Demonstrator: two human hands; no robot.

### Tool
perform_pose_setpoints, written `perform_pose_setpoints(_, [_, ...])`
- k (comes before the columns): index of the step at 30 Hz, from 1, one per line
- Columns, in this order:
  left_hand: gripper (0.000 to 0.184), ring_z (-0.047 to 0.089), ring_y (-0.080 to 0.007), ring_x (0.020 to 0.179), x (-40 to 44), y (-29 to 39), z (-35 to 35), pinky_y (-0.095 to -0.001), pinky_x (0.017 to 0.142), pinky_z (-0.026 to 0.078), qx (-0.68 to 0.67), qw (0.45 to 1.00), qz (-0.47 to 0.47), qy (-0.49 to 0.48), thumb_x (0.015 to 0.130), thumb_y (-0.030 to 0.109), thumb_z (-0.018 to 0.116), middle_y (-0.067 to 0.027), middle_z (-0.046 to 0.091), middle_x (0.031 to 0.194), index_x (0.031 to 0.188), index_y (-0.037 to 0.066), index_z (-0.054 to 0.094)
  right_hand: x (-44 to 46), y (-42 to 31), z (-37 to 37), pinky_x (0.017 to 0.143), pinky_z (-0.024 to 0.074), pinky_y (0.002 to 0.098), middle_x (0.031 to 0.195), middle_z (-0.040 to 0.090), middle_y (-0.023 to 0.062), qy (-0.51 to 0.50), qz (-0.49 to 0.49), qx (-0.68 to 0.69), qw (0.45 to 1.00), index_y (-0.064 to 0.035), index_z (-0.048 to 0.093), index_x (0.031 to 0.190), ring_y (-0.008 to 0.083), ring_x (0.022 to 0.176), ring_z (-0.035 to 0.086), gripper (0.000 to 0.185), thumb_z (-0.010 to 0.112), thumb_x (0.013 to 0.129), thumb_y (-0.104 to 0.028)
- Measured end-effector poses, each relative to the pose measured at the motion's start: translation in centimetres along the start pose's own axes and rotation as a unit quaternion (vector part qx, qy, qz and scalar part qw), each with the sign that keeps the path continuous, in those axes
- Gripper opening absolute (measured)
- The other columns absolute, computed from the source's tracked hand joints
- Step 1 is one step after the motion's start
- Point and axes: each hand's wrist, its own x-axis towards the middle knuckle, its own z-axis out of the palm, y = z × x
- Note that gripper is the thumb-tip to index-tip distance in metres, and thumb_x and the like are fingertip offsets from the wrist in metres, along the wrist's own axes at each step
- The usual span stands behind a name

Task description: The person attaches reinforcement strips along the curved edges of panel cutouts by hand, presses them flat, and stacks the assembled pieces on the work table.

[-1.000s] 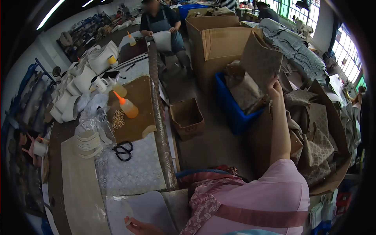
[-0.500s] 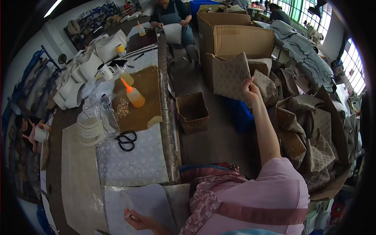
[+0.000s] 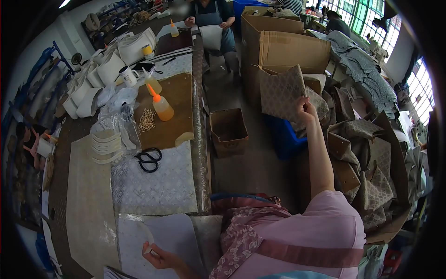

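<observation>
My right hand (image 3: 306, 110) is stretched out to the right, its fingers closed on the edge of a beige-brown fabric piece (image 3: 281, 94) with a lattice pattern. The piece hangs above a blue bin (image 3: 284, 142), near similar patterned pieces. Low on the table, my left hand (image 3: 160, 256) pinches a thin, pale curved strip (image 3: 145, 231). Beneath that hand lies a smooth light-grey sheet (image 3: 179, 237). Several white curved strips (image 3: 106, 148) lie farther up the table, beside black-handled scissors (image 3: 148, 160).
An orange-tipped glue bottle (image 3: 162, 108) stands on a brown board (image 3: 183, 90). An open small carton (image 3: 228, 132) is on the floor between table and boxes. Large cardboard boxes (image 3: 295, 49) stand at the right. Across the way, a person (image 3: 211, 28) holds a white piece.
The view has shifted slightly. My right hand still holds the patterned piece out over the bin. The pale strip in my left hand is more raised and easier to see.
</observation>
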Motion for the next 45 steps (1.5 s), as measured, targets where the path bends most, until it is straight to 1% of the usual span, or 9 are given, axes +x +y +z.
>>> perform_pose_setpoints(8, [0.012, 0.062, -0.0301, 0.104, -0.2, -0.2, 0.0, -0.0411, 0.091, 0.05, -0.013, 1.0, -0.003, 0.016, 0.097, 0.001, 0.059, -0.0168, 0.065, 0.109, 0.106, -0.005, 0.061, -0.1, -3.9, 1.1, 0.062, 0.0594, 0.027, 0.087, 0.063, 0.0128, -0.063, -0.132, -0.148, 0.978, 0.0007, 0.061, 0.093, 0.0202, 0.071, 0.064, 0.006, 0.056, 0.096, 0.0])
perform_pose_setpoints(14, [0.01, 0.062, -0.0299, 0.104, -0.6, 0.1, -0.2, -0.0408, 0.09, 0.05, -0.046, 0.999, -0.006, 0.023, 0.098, 0.001, 0.058, -0.017, 0.065, 0.109, 0.105, -0.006, 0.061, -6.0, -5.8, 6.6, 0.057, 0.0545, 0.0227, 0.084, 0.066, 0.0061, -0.081, -0.564, -0.265, 0.778, -0.0057, 0.059, 0.094, 0.0168, 0.067, 0.065, 0.016, 0.055, 0.101, -0.02])
perform_pose_setpoints(19, [0.01, 0.061, -0.0292, 0.096, 0.0, 0.3, 0.3, -0.039, 0.084, 0.049, -0.076, 0.995, 0.03, 0.051, 0.094, -0.001, 0.06, -0.0151, 0.065, 0.104, 0.102, -0.006, 0.06, -13.5, -11.9, 9.0, 0.091, 0.0534, 0.0398, 0.116, 0.062, 0.0162, -0.064, -0.744, -0.353, 0.563, 0.0043, 0.05, 0.127, 0.0289, 0.102, 0.063, 0.044, 0.055, 0.103, -0.033])
perform_pose_setpoints(22, [0.012, 0.061, -0.0273, 0.103, -0.6, 0.2, 0.1, -0.0386, 0.093, 0.049, -0.093, 0.995, -0.022, 0.038, 0.095, -0.003, 0.056, -0.0142, 0.065, 0.107, 0.106, -0.006, 0.061, -13.3, -11.6, 9.9, 0.098, 0.0535, 0.0471, 0.116, 0.059, 0.0159, -0.166, -0.696, -0.259, 0.649, 0.0039, 0.039, 0.135, 0.0351, 0.112, 0.059, 0.053, 0.064, 0.1, -0.027])
perform_pose_setpoints(24, [0.016, 0.06, -0.0257, 0.103, -0.7, -0.2, 0.1, -0.0376, 0.094, 0.048, -0.11, 0.993, -0.032, 0.039, 0.095, -0.002, 0.055, -0.0138, 0.065, 0.109, 0.109, -0.007, 0.061, -9.9, -10.0, 7.4, 0.099, 0.0532, 0.0418, 0.119, 0.061, 0.0165, -0.191, -0.673, -0.44, 0.563, 0.0008, 0.043, 0.138, 0.0306, 0.112, 0.061, 0.048, 0.063, 0.101, -0.023])
perform_pose_setpoints(28, [0.022, 0.06, -0.023, 0.103, -0.7, 0.1, -0.1, -0.0356, 0.091, 0.048, -0.18, 0.975, -0.109, 0.076, 0.098, 0.004, 0.056, -0.0142, 0.064, 0.114, 0.116, -0.008, 0.061, -6.9, 17.1, 0.5, 0.092, 0.0519, 0.0321, 0.108, 0.071, 0.0107, -0.165, -0.576, -0.694, 0.399, -0.0008, 0.065, 0.127, 0.0163, 0.101, 0.066, 0.028, 0.053, 0.105, -0.013])
perform_pose_setpoints(31, [0.025, 0.06, -0.0226, 0.103, -0.1, 1.0, -0.1, -0.0345, 0.088, 0.048, -0.203, 0.966, -0.133, 0.088, 0.098, 0.008, 0.058, -0.0147, 0.064, 0.116, 0.118, -0.008, 0.06, -8.2, 31.3, -6.7, 0.093, 0.05, 0.0313, 0.109, 0.071, 0.0098, -0.372, -0.285, -0.813, 0.345, -0.0042, 0.067, 0.123, 0.0182, 0.101, 0.067, 0.025, 0.061, 0.101, -0.015])
perform_pose_setpoints(36, [0.03, 0.06, -0.0231, 0.111, -0.3, 1.2, -0.7, -0.0362, 0.097, 0.048, -0.223, 0.965, -0.119, 0.068, 0.098, 0.009, 0.057, -0.0158, 0.064, 0.12, 0.123, -0.007, 0.059, -14.6, 47.3, -16.2, 0.107, 0.041, 0.0422, 0.121, 0.066, 0.0093, -0.669, 0.013, -0.663, 0.337, -0.0076, 0.063, 0.128, 0.0242, 0.113, 0.061, 0.036, 0.067, 0.095, -0.019])
perform_pose_setpoints(45, [0.033, 0.058, -0.018, 0.097, 0.9, 5.5, -1.7, -0.0325, 0.087, 0.047, -0.16, 0.946, -0.238, 0.151, 0.097, 0.031, 0.066, -0.006, 0.06, 0.106, 0.105, 0.0, 0.06, -15.7, 50.9, -22.0, 0.112, 0.0392, 0.0523, 0.112, 0.068, 0.0058, -0.734, 0.158, -0.559, 0.353, -0.0107, 0.063, 0.13, 0.0227, 0.11, 0.063, 0.04, 0.07, 0.092, -0.023])
